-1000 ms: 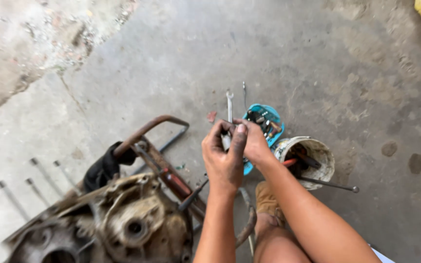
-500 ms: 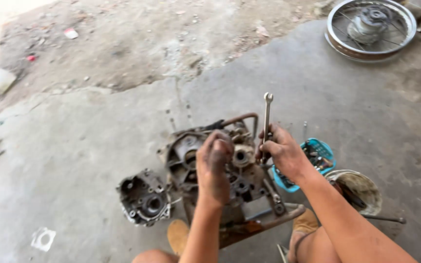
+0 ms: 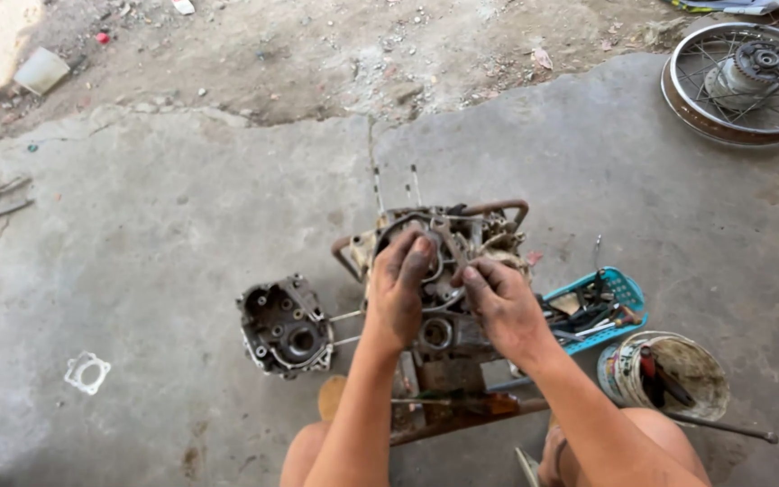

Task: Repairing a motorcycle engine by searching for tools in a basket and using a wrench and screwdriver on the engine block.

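On the concrete floor (image 3: 182,271) at far left lies one pale square gasket (image 3: 87,372), flat. To its right sits one detached engine cover (image 3: 285,326), open side up, with two thin rods sticking out of its right edge toward the main block. The engine case (image 3: 448,271) stands in the middle, just beyond the person's knees, its long axis running away from the camera; three thin studs rise from its far end and point away toward the dirt. A rusty tube frame curves around its far side. The left hand (image 3: 398,289) lies on top of the case, fingers pressed together against a round housing. The right hand (image 3: 498,307) touches the case beside it, fingertips pinched close; what they grip I cannot tell. Further right are one turquoise basket (image 3: 628,293) of tools, one white bucket (image 3: 678,374), and one spoked wheel (image 3: 750,81) far back.
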